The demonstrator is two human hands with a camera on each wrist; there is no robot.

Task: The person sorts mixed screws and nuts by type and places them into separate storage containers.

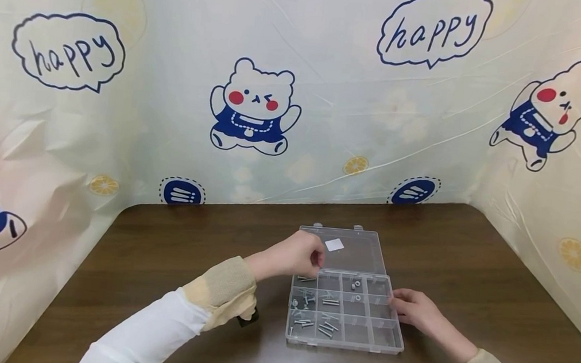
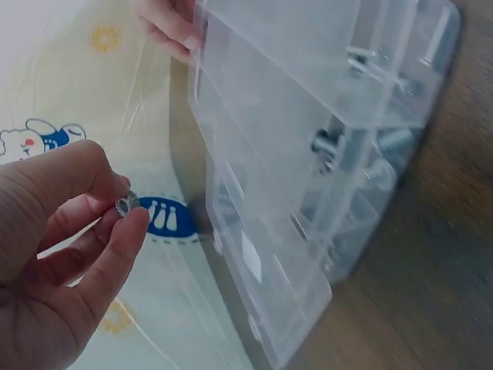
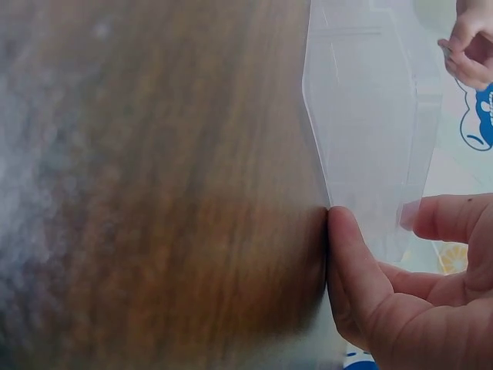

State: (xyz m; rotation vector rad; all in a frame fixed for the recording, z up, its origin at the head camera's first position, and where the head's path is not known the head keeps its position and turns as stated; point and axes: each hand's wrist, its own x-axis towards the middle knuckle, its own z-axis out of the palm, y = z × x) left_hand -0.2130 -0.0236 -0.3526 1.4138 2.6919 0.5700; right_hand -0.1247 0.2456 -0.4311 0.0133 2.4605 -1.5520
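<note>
A clear plastic compartment box lies on the table with its lid folded back. My left hand is raised over the box's back left part. Between its thumb and fingertip it pinches a small metal nut, seen in the left wrist view. At the box's right side, my right hand grips the edge; the right wrist view shows thumb and fingers about the side wall. Screws fill several left compartments, and a few nuts sit in the third column.
The brown wooden table extends around the box. A patterned cloth hangs behind and beside it. A white label shows at the lid. Something small and dark is under the left wrist.
</note>
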